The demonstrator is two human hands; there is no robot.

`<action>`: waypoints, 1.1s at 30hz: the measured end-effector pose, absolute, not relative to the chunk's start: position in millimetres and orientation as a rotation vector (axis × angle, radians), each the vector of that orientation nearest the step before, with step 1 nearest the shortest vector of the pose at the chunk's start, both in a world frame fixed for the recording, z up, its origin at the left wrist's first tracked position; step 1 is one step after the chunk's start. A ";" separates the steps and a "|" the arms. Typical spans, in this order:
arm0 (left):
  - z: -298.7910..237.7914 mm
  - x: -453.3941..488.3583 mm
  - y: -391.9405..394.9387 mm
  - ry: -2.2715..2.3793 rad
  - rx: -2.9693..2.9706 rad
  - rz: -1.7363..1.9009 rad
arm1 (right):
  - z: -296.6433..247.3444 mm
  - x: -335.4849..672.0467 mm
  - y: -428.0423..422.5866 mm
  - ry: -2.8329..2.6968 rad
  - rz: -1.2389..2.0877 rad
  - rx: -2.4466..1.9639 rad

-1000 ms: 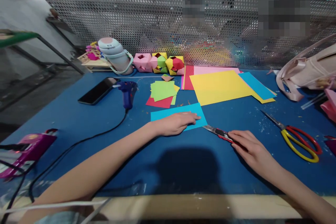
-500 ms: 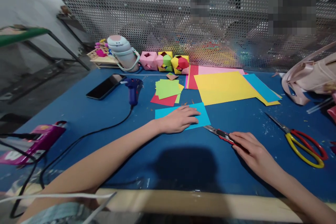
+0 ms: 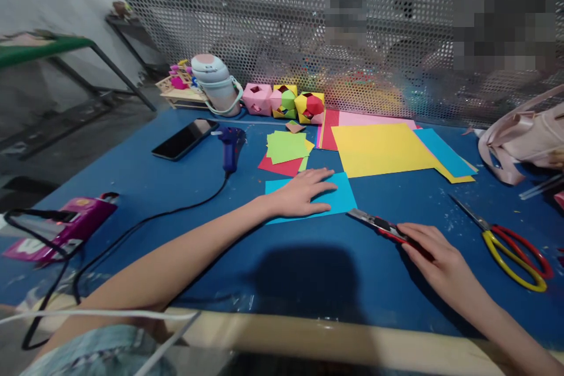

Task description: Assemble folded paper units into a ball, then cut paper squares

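Note:
My left hand lies flat with fingers spread on a light blue paper sheet in the middle of the blue table. Just right of that sheet, my right hand is closed on the handle of a red utility knife. The knife's metal blade end points left toward the sheet's lower right corner and rests on the table.
Yellow-and-red scissors lie at the right. Behind are big coloured sheets, small green and red squares, paper cubes, a glue gun with cord, a phone, a bottle, a pink bag, a magenta device.
My left hand has spread its fingers flatter on the blue sheet. The view has shifted a little; my right hand stays on the knife.

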State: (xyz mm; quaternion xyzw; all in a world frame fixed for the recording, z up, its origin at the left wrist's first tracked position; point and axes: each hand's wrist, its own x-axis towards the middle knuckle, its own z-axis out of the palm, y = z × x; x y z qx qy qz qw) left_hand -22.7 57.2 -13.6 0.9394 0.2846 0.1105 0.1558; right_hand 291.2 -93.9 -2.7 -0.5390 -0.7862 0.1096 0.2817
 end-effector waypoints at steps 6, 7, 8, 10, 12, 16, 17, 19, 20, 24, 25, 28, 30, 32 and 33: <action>-11.7 -21.8 53.8 0.962 2.624 0.300 | -7.6 305.6 -75.8 -1.960 0.198 -1.594; -12.2 -21.6 53.2 0.959 2.635 0.295 | -9.0 306.2 -71.5 -1.959 0.198 -1.603; -12.8 -21.5 52.7 0.958 2.643 0.293 | -10.4 306.1 -67.2 -1.962 0.204 -1.607; -13.8 -21.4 52.1 0.957 2.652 0.296 | -12.6 303.6 -58.9 -1.978 0.228 -1.599; -14.6 -21.6 52.0 0.950 2.653 0.312 | -13.5 298.7 -52.0 -1.991 0.261 -1.582; -16.9 -23.1 52.8 0.923 2.656 0.358 | -10.5 286.5 -46.2 -2.001 0.285 -1.535; -17.7 -23.5 53.1 0.921 2.656 0.370 | -8.9 284.1 -46.4 -2.003 0.280 -1.519; -19.0 -24.2 53.4 0.923 2.652 0.382 | -6.0 281.1 -48.0 -2.012 0.264 -1.487; -19.3 -24.4 53.4 0.927 2.648 0.380 | -5.0 280.7 -48.7 -2.017 0.255 -1.476; -17.8 -23.9 52.9 0.940 2.639 0.358 | -6.4 285.2 -46.0 -2.024 0.179 -1.501; -17.0 -23.6 52.7 0.944 2.639 0.357 | -8.1 286.6 -43.8 -2.026 0.160 -1.516; -15.0 -22.8 52.0 0.962 2.637 0.350 | -13.2 287.3 -37.3 -2.047 0.151 -1.522; -14.6 -22.7 51.7 0.970 2.632 0.347 | -15.0 284.4 -35.1 -2.058 0.172 -1.494; -14.8 -23.0 51.4 0.972 2.626 0.356 | -14.7 280.3 -35.3 -2.062 0.177 -1.462; -15.0 -23.1 51.2 0.973 2.624 0.362 | -13.9 278.4 -36.2 -2.064 0.172 -1.448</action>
